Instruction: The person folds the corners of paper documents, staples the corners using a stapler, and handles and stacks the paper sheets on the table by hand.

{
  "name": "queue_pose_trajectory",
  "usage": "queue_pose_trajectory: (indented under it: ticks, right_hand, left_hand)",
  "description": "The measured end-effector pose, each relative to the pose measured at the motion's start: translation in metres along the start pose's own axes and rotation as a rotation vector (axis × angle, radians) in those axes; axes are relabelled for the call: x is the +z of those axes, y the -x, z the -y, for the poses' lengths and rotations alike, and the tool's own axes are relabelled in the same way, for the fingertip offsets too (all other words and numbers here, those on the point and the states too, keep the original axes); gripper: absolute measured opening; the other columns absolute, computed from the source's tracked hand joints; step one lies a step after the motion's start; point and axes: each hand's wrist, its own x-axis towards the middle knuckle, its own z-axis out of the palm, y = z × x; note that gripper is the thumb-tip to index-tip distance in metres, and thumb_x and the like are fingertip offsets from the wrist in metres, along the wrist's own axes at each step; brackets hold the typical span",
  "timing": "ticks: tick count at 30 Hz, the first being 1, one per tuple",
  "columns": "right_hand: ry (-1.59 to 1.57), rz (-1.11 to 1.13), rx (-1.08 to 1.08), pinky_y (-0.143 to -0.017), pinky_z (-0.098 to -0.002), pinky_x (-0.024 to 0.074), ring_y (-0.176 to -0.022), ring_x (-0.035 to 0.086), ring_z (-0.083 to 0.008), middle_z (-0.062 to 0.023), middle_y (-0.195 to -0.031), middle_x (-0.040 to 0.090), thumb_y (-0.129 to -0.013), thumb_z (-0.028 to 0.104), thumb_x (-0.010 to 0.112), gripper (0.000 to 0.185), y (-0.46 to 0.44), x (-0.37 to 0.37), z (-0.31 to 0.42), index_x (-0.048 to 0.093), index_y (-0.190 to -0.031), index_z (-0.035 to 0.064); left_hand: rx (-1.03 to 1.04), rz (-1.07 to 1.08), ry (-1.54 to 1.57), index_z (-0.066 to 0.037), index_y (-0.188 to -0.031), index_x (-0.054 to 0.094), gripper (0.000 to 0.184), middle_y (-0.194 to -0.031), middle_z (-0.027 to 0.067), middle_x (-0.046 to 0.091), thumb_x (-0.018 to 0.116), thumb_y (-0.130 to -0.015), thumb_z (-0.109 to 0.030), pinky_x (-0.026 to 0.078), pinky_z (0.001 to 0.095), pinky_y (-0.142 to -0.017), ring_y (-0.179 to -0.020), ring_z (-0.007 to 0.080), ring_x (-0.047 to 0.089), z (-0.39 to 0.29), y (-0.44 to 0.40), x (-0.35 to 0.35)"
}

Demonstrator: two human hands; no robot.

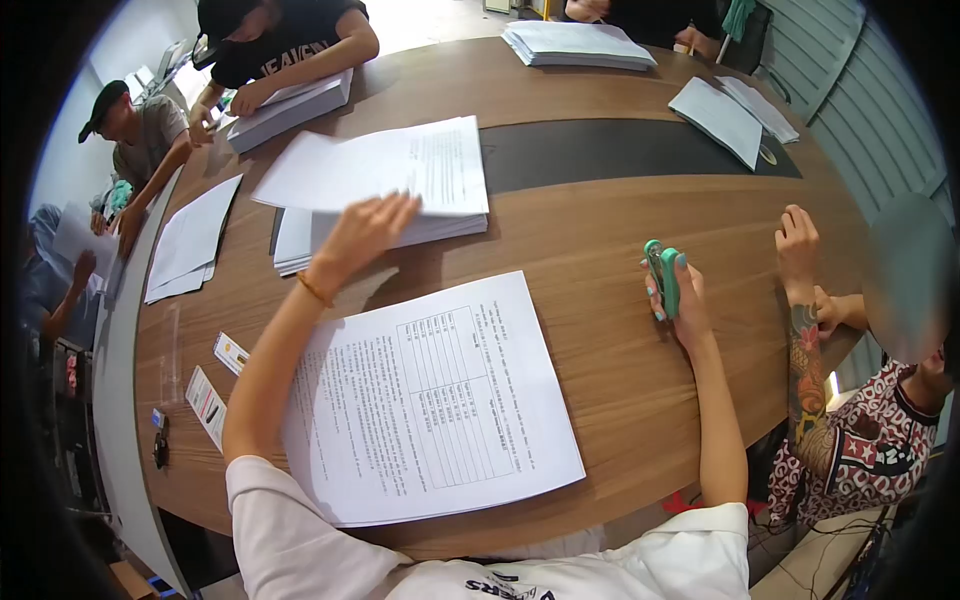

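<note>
My left hand point(370, 232) reaches over the near edge of a paper stack point(300, 245). Its fingers are closed on the edge of the printed top sheets point(400, 165), which lie skewed over the pile; the thumb is hidden and the fingertips are slightly blurred. My right hand point(685, 300) is wrapped around a green stapler point(664, 275), held up over the table on the right. Between my forearms lies a printed document point(440, 400) with text and a ruled table on its top page.
On the wooden table point(610, 400) are loose sheets point(195, 238), cards point(207, 408), a small dark object point(160, 450), a far paper stack point(578, 45) and papers point(718, 120) at the back right. Several people sit around it; a tattooed forearm point(806, 370) rests at the right edge.
</note>
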Motion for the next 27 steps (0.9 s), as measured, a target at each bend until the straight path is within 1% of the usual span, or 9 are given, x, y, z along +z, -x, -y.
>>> queue_pose_trajectory:
  ticks: [1,3,7,9,16,21,24,26,27]
  right_hand:
    - [-0.007,0.002,0.002,-0.036,-0.0167,0.0310,-0.041,0.040,-0.0048,-0.0016,-0.062,0.050,-0.085,0.058,0.046,0.059,-0.001,-0.001,-0.001,0.056,-0.094,0.0003]
    - [-0.018,0.004,0.013,-0.036,-0.0167,0.0309,-0.041,0.040,-0.0047,-0.0017,-0.062,0.051,-0.085,0.057,0.046,0.059,0.000,-0.002,-0.001,0.056,-0.094,0.0001]
    - [-0.011,0.029,0.022,-0.036,-0.0168,0.0310,-0.041,0.041,-0.0046,-0.0022,-0.063,0.051,-0.086,0.057,0.047,0.058,-0.001,-0.003,0.000,0.055,-0.095,-0.0005]
    - [-0.008,0.032,0.013,-0.036,-0.0168,0.0311,-0.042,0.041,-0.0045,-0.0023,-0.063,0.051,-0.086,0.057,0.046,0.059,-0.002,-0.004,0.000,0.055,-0.095,-0.0008]
    - [-0.014,0.026,0.010,-0.037,-0.0167,0.0317,-0.042,0.040,-0.0043,-0.0020,-0.063,0.051,-0.086,0.056,0.047,0.058,-0.001,-0.003,0.002,0.055,-0.096,-0.0010]
    - [-0.014,0.021,0.011,-0.037,-0.0166,0.0313,-0.042,0.040,-0.0041,-0.0018,-0.063,0.051,-0.086,0.056,0.046,0.058,-0.001,-0.003,-0.001,0.055,-0.096,-0.0009]
    - [-0.016,0.040,0.006,-0.039,-0.0158,0.0308,-0.044,0.041,-0.0036,-0.0018,-0.064,0.052,-0.087,0.053,0.048,0.053,0.000,-0.004,-0.001,0.055,-0.097,0.0006]
    - [0.141,0.036,-0.028,-0.045,-0.0185,0.0362,-0.051,0.047,-0.0060,-0.0013,-0.065,0.052,-0.086,0.047,0.054,0.045,0.000,-0.002,-0.003,0.056,-0.096,0.0025]
    - [0.142,0.033,-0.026,-0.045,-0.0185,0.0362,-0.051,0.047,-0.0060,-0.0013,-0.065,0.052,-0.086,0.047,0.054,0.045,0.000,0.001,-0.004,0.056,-0.096,0.0025]
  left_hand:
    - [0.026,0.059,-0.009,-0.006,-0.106,0.060,0.026,-0.100,0.0045,0.065,0.059,-0.081,-0.009,0.055,0.0222,-0.067,-0.087,0.0134,0.064,-0.010,0.001,-0.003]
    - [0.037,0.037,-0.025,-0.006,-0.106,0.060,0.027,-0.094,0.0034,0.065,0.058,-0.079,-0.007,0.054,0.0193,-0.060,-0.080,0.0097,0.064,-0.010,-0.001,-0.009]
    - [0.016,0.096,-0.027,-0.006,-0.107,0.059,0.029,-0.086,0.0018,0.063,0.058,-0.078,-0.006,0.051,0.0173,-0.053,-0.071,0.0075,0.063,-0.006,-0.002,-0.014]
    - [-0.011,0.244,-0.045,-0.005,-0.108,0.059,0.029,-0.081,0.0010,0.061,0.058,-0.079,-0.006,0.049,0.0171,-0.049,-0.068,0.0069,0.062,-0.006,0.001,-0.016]
    - [0.006,0.204,-0.041,-0.006,-0.106,0.059,0.027,-0.081,0.0012,0.061,0.056,-0.080,-0.006,0.049,0.0174,-0.050,-0.069,0.0069,0.062,-0.006,0.010,-0.012]
    - [0.019,0.132,-0.007,-0.006,-0.107,0.059,0.028,-0.088,0.0017,0.062,0.057,-0.079,-0.007,0.050,0.0189,-0.053,-0.073,0.0082,0.062,-0.005,0.008,-0.009]
    - [0.022,0.096,-0.024,-0.007,-0.107,0.059,0.028,-0.089,0.0020,0.062,0.057,-0.078,-0.007,0.051,0.0199,-0.054,-0.073,0.0089,0.063,-0.004,0.007,-0.008]
    - [0.011,0.120,-0.014,-0.007,-0.107,0.059,0.028,-0.088,0.0018,0.062,0.057,-0.078,-0.008,0.051,0.0204,-0.054,-0.074,0.0090,0.063,-0.007,0.007,-0.008]
    - [-0.005,0.147,-0.008,-0.008,-0.106,0.059,0.028,-0.088,0.0017,0.062,0.056,-0.078,-0.008,0.051,0.0209,-0.054,-0.074,0.0091,0.063,-0.007,0.006,-0.009]
